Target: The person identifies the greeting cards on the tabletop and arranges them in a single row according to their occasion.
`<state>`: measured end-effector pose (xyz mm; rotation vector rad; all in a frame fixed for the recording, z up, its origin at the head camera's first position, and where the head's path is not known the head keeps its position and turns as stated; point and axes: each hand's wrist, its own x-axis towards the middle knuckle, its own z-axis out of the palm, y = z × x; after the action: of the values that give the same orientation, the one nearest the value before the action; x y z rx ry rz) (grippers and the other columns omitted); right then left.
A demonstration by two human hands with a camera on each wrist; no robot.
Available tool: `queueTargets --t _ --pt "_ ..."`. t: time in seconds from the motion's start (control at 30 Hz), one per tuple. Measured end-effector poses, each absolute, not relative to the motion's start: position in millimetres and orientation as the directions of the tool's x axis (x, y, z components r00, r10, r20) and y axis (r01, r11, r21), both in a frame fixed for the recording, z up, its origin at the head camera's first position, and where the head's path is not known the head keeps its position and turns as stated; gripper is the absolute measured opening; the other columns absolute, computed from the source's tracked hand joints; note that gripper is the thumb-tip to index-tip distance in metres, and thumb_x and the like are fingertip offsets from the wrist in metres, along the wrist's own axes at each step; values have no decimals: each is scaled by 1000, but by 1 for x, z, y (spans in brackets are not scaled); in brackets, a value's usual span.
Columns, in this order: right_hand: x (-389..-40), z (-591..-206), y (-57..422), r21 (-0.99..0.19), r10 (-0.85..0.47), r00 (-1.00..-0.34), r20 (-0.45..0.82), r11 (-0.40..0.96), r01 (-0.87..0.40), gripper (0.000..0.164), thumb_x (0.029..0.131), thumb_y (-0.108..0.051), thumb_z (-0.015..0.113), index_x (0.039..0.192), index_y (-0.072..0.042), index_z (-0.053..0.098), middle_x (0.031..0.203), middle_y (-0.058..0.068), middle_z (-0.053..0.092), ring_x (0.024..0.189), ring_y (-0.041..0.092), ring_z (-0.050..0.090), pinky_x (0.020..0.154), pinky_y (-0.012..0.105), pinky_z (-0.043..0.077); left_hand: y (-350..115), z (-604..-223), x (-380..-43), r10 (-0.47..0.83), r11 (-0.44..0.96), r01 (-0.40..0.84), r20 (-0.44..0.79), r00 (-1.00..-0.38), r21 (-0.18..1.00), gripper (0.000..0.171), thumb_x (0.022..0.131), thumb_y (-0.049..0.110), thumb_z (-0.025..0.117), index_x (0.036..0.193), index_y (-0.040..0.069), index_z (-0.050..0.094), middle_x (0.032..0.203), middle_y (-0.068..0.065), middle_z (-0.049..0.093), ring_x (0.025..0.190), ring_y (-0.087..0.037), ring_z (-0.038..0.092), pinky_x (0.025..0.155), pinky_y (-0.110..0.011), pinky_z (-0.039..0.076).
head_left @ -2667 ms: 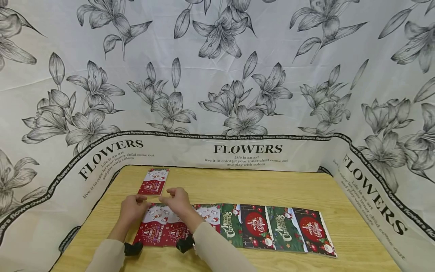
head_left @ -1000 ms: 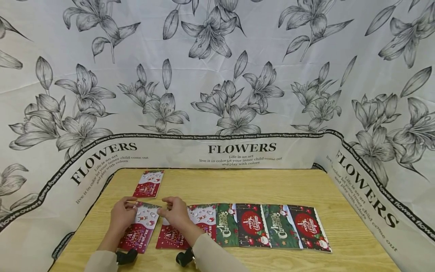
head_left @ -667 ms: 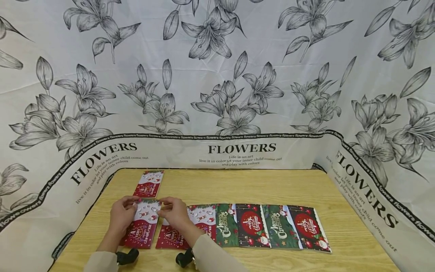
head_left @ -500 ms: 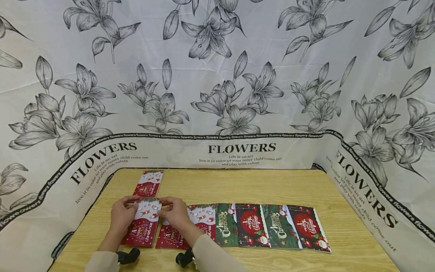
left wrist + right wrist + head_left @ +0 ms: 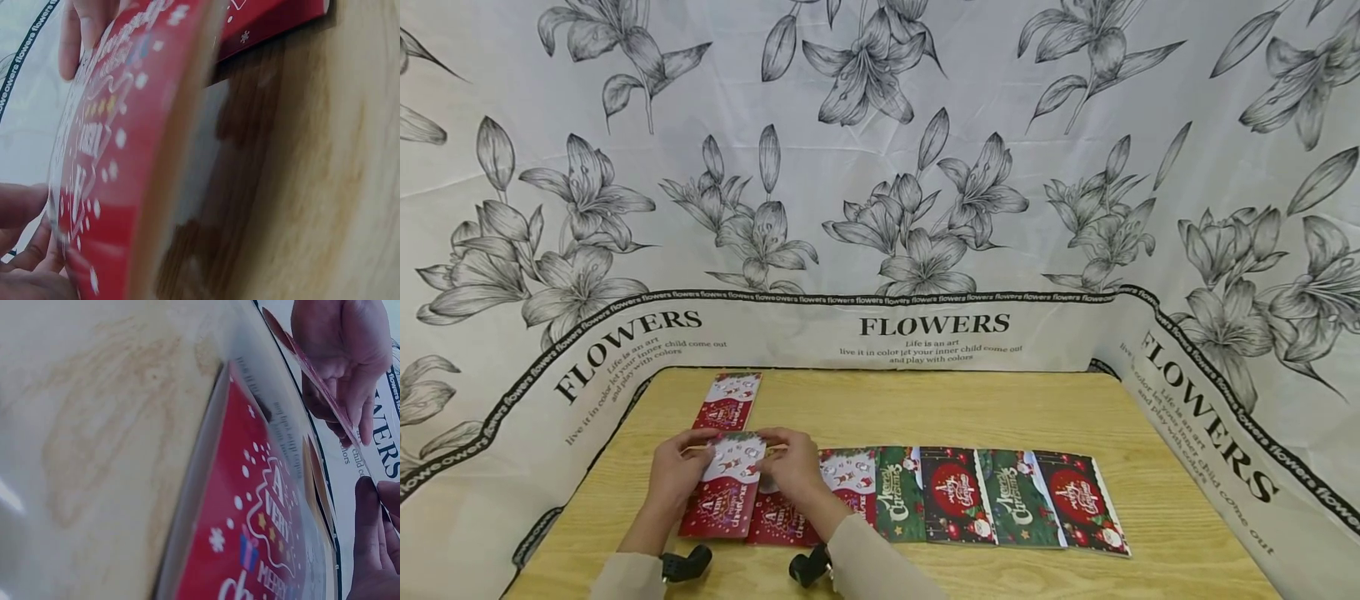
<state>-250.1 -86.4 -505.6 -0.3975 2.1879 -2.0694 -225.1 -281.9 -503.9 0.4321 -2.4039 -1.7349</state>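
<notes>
A Christmas card (image 5: 724,492), white above and red below, is pinched between both hands by its two upper sides. My left hand (image 5: 673,471) grips the left side and my right hand (image 5: 793,471) the right. In the left wrist view this card (image 5: 119,150) is raised and tilted over the table, a gap beneath it. Edge-on in the right wrist view, the held card (image 5: 325,394) spans the two hands. A matching card (image 5: 775,517) lies flat close on the right, partly hidden by my right hand and forearm. Another matching card (image 5: 730,402) lies just beyond the held one.
To the right a row continues with a red-white card (image 5: 853,475), green cards (image 5: 898,496) and dark cards with red circles (image 5: 953,492). Black wrist-worn devices (image 5: 687,564) sit by both wrists. Flower-printed fabric (image 5: 880,208) encloses the wooden table (image 5: 1000,408) at the back and sides.
The leftmost card was first drawn left, away from its neighbour. Since then both hands have taken hold of its upper sides, straightened it, and shifted it slightly up and right.
</notes>
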Motion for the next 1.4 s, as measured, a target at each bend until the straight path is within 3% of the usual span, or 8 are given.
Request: queueTargets --t 0.17,0.37,0.5,0.63,0.8,1.1,1.4 --pt "-258 -500 -81 -995 -254 -963 89 11 -95 46 84 16 75 127 -2 74 113 6 69 83 20 73 68 28 58 -282 -501 -223 -241 281 -134 -65 -968 950 37 107 0 53 144 -2 56 145 -25 48 116 -33 60 82 -28 55" --pt "-270 -497 -72 -995 -242 -966 91 16 -97 46 88 14 72 131 -3 72 119 8 68 87 23 75 73 38 62 -283 -502 -220 -192 319 -112 -51 -980 941 32 106 -1 55 138 -3 60 140 -24 53 121 -36 59 86 -26 55" --pt "-279 -498 -65 -995 -207 -974 93 28 -101 46 89 13 72 131 -3 72 120 10 68 86 22 74 76 38 62 -285 -506 -218 -157 329 -85 -34 -987 941 28 104 -6 58 131 -5 65 135 -23 59 114 -31 63 85 -23 56" --pt "-286 -500 -58 -994 -166 -982 92 41 -100 46 89 12 73 132 -3 71 121 11 68 83 22 74 72 31 60 -287 -508 -217 -118 331 -71 -33 -992 941 25 101 -7 62 125 -7 67 127 -22 65 104 -25 66 81 -25 57" --pt "-291 -502 -54 -995 -152 -984 91 37 -98 47 88 13 72 133 -1 70 122 13 67 81 19 73 70 28 59 -291 -510 -214 -87 324 -73 -47 -995 943 25 98 -9 64 123 -8 68 122 -20 68 102 -24 67 81 -26 58" --pt "-293 -505 -55 -997 -147 -986 74 24 -79 47 89 14 71 133 -3 70 122 13 66 82 17 71 79 43 62 -291 -514 -210 -75 304 -74 -53 -996 950 28 94 -11 68 122 -11 69 115 -18 70 95 -21 65 78 -25 58" --pt "-289 -506 -55 -998 -124 -991 55 -39 -51 51 87 12 75 136 0 68 109 20 67 93 27 74 78 37 62 -288 -513 -211 -110 269 -98 -71 -991 958 28 96 -12 65 124 -10 70 121 -20 69 97 -20 66 80 -27 60"
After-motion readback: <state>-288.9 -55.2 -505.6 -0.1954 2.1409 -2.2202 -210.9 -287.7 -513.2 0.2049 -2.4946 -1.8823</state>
